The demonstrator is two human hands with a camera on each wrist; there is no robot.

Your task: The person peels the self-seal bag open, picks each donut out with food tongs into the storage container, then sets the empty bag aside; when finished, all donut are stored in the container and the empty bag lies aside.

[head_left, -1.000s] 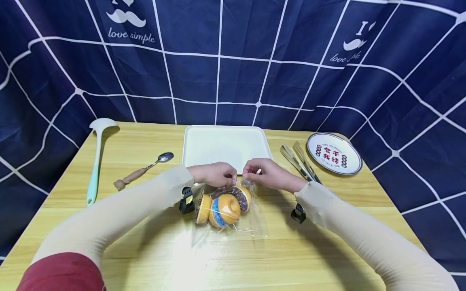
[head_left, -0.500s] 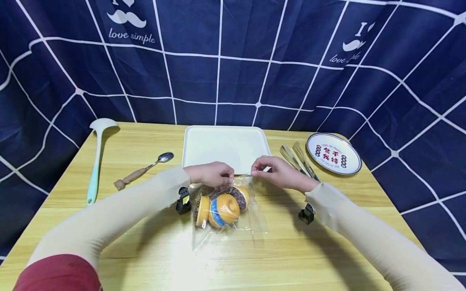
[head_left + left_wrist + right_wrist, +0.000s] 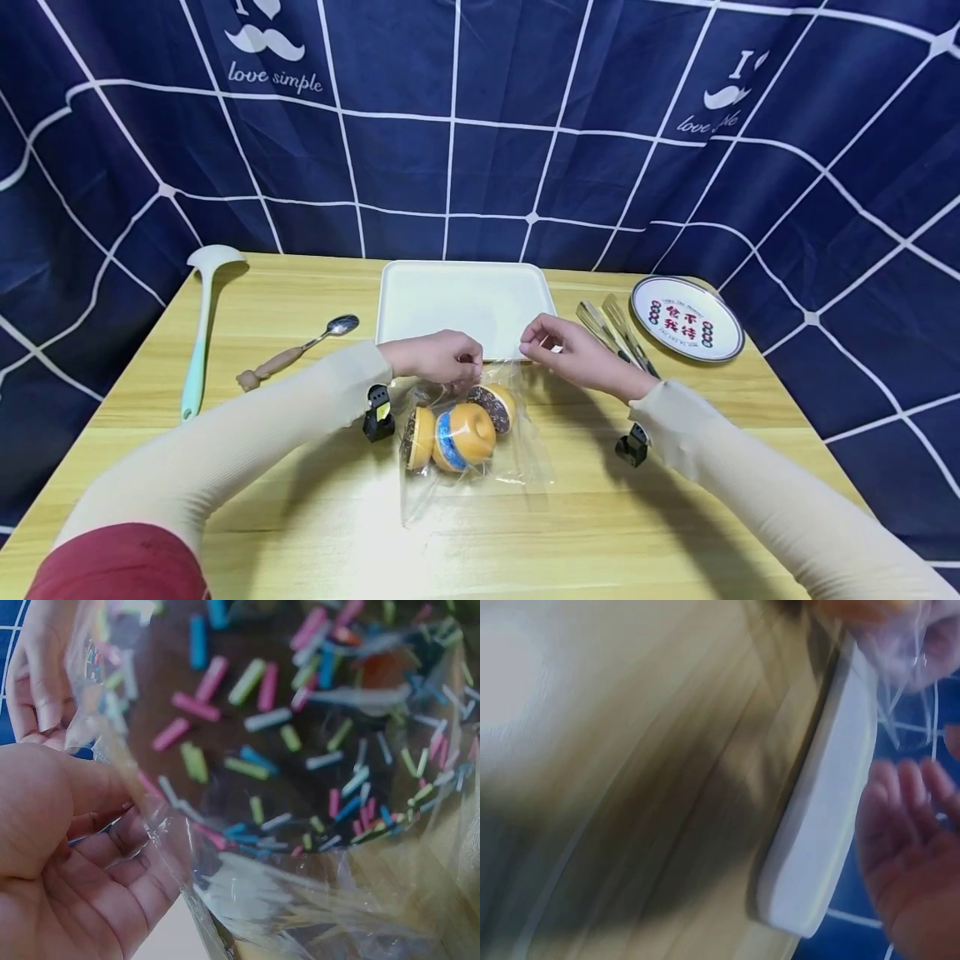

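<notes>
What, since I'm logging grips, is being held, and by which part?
The left hand holds the clear bag by its far edge; right hand: cannot tell.

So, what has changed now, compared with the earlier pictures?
The right hand moved rightward, away from the left hand, widening their gap; whether it grips the clear bag is unclear. The left hand still pinches the bag. The doughnuts, white tray and plate stayed in place.

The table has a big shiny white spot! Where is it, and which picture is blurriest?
Head view: glare whitens the table on the near side of the bag, with dark shadows left and right; right wrist view: blurriest, with the right hand and white tray looking soft; left wrist view: shiny glints on the bag, but the sprinkled donut shows fairly clearly.
</notes>
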